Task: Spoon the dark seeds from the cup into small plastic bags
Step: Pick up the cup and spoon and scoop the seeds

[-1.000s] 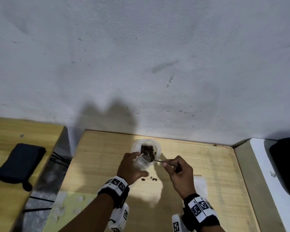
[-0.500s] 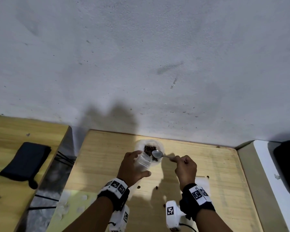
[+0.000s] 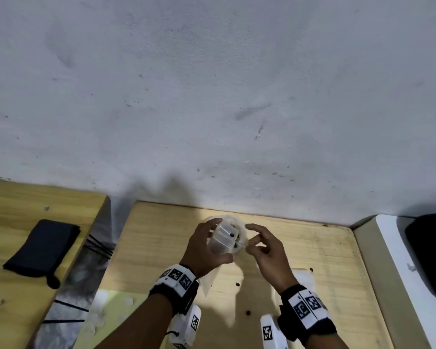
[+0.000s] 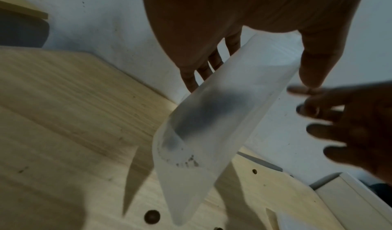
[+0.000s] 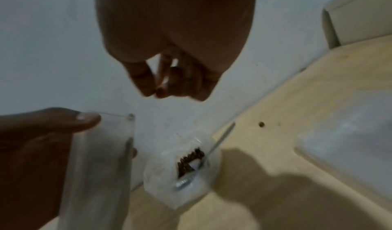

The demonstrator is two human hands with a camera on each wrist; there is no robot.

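Note:
My left hand point(image 3: 204, 246) holds a small translucent plastic bag point(image 3: 221, 238) upright, thumb on one side and fingers on the other; in the left wrist view a dark mass of seeds shows through the bag point(image 4: 212, 133). Just behind it stands the white cup point(image 5: 161, 171) holding dark seeds point(image 5: 191, 158), with the metal spoon point(image 5: 208, 153) leaning in it, untouched. To the right of the bag's mouth my right hand point(image 3: 263, 249) hovers with loosely bent fingers, gripping nothing.
Loose seeds point(image 3: 237, 284) lie on the wooden table point(image 3: 312, 248). A white plastic sheet point(image 3: 305, 275) sits under my right wrist. A black pouch point(image 3: 43, 250) lies on the left table, beyond a gap with cables point(image 3: 96, 245). A dark object point(image 3: 431, 255) sits on the white ledge at right.
My right hand has let the spoon go into the cup and come away empty toward the bag. My left hand has lifted the bag in front of the cup.

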